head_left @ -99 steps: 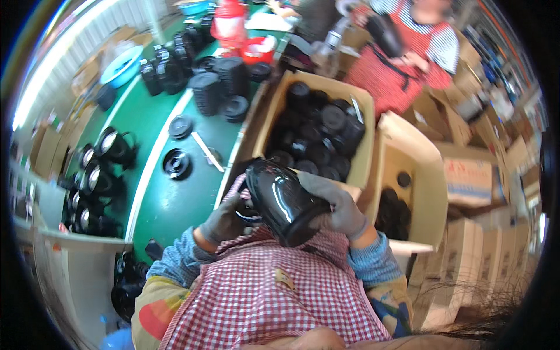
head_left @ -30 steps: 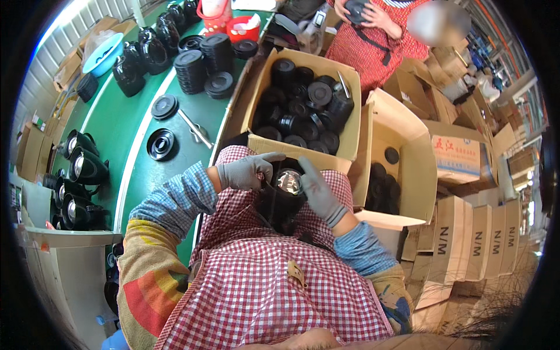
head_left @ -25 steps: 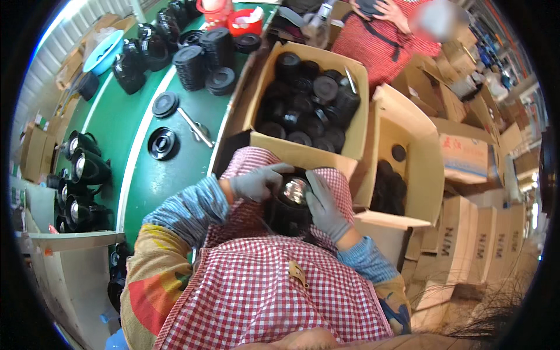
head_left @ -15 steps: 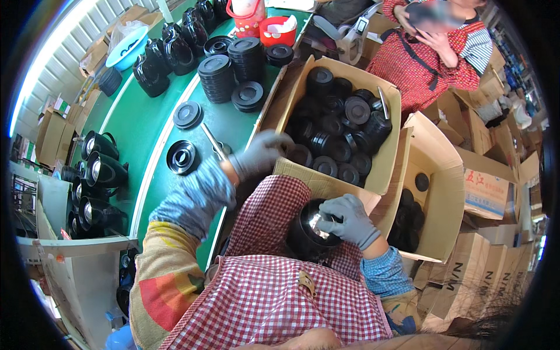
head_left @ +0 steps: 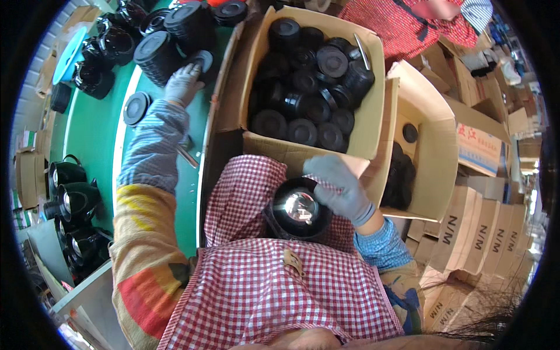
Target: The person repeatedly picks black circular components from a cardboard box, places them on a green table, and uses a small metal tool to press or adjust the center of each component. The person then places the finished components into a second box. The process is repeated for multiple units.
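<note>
My left hand (head_left: 184, 85), in a grey glove, reaches over the green table with fingers apart. Its fingertips touch a round black lid (head_left: 202, 60) beside the tall lid stacks. On my lap, against the checked apron (head_left: 245, 195), sits a round black pot (head_left: 300, 210) with a shiny metal inside, its opening facing up. At the pot's upper right rim, my gloved right hand (head_left: 338, 185) is closed with curled fingers. What those fingers hold, if anything, is hidden. A metal rod-like tool (head_left: 186, 156) lies by my left forearm, partly covered by it.
Ahead stands an open carton (head_left: 373, 125) full of black round parts; a second carton (head_left: 440, 169) holds fewer. Stacked lids (head_left: 156, 55), a single lid (head_left: 137, 108) and black kettle bodies (head_left: 79, 201) stand on the green table (head_left: 105, 140). Another person's red garment (head_left: 391, 26) shows beyond.
My left hand has moved from the carton's near corner out over the table to a lid. My right hand has lifted from inside the pot's opening to its upper right rim. The view has shifted.
</note>
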{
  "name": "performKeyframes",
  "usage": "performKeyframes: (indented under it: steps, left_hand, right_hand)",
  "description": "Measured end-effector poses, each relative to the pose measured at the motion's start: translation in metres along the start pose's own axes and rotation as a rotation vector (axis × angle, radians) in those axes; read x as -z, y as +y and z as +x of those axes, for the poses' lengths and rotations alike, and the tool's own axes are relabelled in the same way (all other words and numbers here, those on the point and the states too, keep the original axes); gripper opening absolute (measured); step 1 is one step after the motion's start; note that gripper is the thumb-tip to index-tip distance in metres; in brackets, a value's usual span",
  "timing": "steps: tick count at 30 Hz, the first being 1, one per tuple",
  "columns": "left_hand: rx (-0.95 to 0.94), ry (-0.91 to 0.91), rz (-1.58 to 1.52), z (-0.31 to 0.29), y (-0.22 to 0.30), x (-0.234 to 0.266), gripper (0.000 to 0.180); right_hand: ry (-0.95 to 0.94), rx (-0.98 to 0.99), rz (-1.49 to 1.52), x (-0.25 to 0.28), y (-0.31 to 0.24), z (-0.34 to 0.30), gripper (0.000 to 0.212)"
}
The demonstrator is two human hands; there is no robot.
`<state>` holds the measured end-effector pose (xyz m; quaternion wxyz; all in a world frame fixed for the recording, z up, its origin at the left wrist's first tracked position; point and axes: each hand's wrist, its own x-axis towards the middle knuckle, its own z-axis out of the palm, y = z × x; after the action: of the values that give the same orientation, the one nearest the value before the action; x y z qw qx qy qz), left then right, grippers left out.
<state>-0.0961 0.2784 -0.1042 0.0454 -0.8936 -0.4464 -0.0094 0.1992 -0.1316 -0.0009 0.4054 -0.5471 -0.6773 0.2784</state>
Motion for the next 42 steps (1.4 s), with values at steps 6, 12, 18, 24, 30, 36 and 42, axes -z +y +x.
performKeyframes:
  steps: [6, 12, 18, 24, 30, 36, 42]
  left_hand:
    - [-0.259, 0.338, -0.370, -0.030, 0.036, 0.094, 0.043]
    - [-0.724, -0.304, -1.228, -0.147, 0.147, 0.180, 0.051]
    - [-0.586, -0.489, -1.794, -0.196, 0.215, 0.140, 0.048]
    - [-0.598, -0.112, -1.699, -0.217, 0.247, 0.102, 0.040]
    - [-0.735, 0.044, -1.478, -0.214, 0.247, 0.101, 0.037]
    - [-0.800, 0.078, -1.413, -0.213, 0.244, 0.098, 0.037]
    - [-0.741, 0.131, -1.355, -0.221, 0.246, 0.100, 0.029]
  right_hand:
    - [0.325, -0.059, -0.052, 0.024, 0.003, 0.007, 0.041]
    - [0.096, -0.143, 0.579, 0.021, -0.013, 0.012, 0.075]
    - [0.071, -0.128, 0.694, -0.013, -0.016, -0.038, 0.052]
    - [0.144, 0.053, 0.387, -0.028, -0.022, -0.058, 0.026]
    - [0.117, 0.147, 0.275, -0.026, -0.013, -0.055, 0.006]
    - [0.101, 0.137, 0.254, -0.031, -0.003, -0.052, 0.013]
    - [0.102, 0.068, 0.366, -0.035, 0.004, -0.052, 0.006]
